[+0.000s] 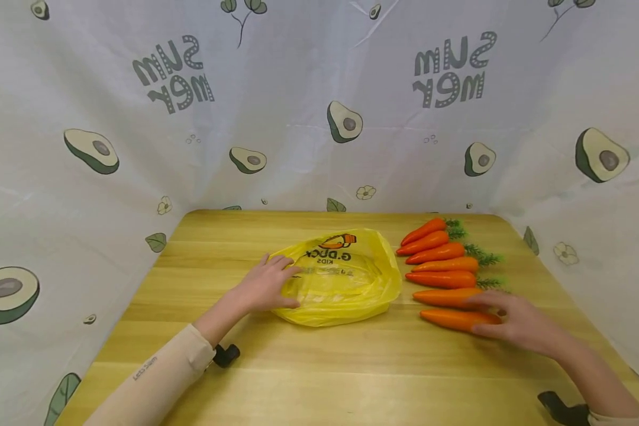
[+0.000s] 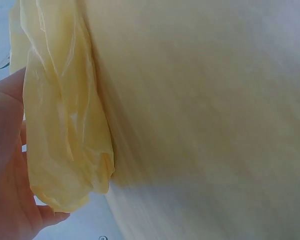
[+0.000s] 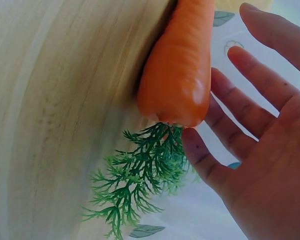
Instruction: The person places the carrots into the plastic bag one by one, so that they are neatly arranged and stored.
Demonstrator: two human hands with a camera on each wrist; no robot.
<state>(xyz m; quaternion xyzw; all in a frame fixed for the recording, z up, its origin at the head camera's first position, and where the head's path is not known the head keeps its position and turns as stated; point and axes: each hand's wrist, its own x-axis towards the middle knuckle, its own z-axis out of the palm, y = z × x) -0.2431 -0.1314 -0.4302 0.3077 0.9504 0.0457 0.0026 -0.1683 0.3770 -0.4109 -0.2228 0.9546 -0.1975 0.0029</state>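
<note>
My left hand (image 1: 266,285) is at the left edge of a yellow plastic bag (image 1: 346,302), with thumb and fingers spread against its side. Folds of that bag (image 2: 70,115) partly hide the fingers in the left wrist view. Several orange carrots (image 1: 442,251) with green leafy tops lie in a column to the right of the bag. Over the two nearest carrots hovers my right hand (image 1: 527,324), thumb and fingers apart. In the right wrist view its extended fingers (image 3: 247,112) are beside the thick end of a carrot (image 3: 180,75), close to the leaves.
Everything lies on a wooden table (image 1: 351,378). A white curtain (image 1: 298,89) printed with avocados and lettering hangs behind it and along both sides. A black strap piece (image 1: 226,356) shows under the left sleeve (image 1: 160,373), and another (image 1: 561,408) by the right wrist.
</note>
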